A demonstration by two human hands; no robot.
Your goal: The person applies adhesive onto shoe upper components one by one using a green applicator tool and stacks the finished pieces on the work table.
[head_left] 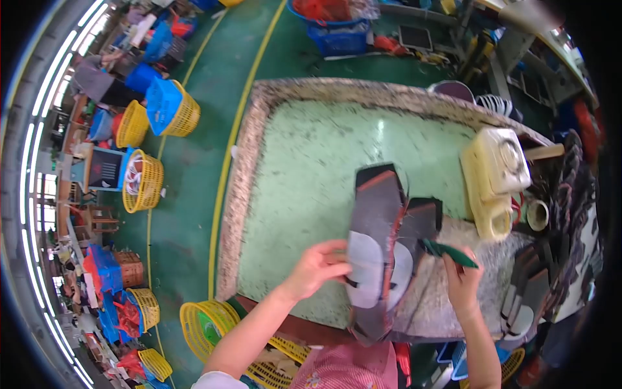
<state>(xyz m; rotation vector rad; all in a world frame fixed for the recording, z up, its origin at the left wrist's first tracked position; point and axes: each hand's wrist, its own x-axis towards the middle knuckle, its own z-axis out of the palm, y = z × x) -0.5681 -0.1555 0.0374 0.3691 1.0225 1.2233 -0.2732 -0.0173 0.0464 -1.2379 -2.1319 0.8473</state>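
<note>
Head view: the grey piece (372,204) is between the two hands, over the near part of the table (298,162). It is long, and its long way runs from close to the person's body out to the far side, past both hands. The left hand (308,272) is nearer. Its thumb and fingers are bent and pinch the left edge of the piece, a bit below the middle. The right hand (463,285) is on the other side, a little apart from the grey piece. It pinches a green tool (460,254) with its thumb and fingers. The tool points left, across the long way of the piece, with its tip by the right side. A dark piece (424,219) is just right of the grey one, past the tool's tip. The jug (483,188) is farther out than the right hand, and to its right.
</note>
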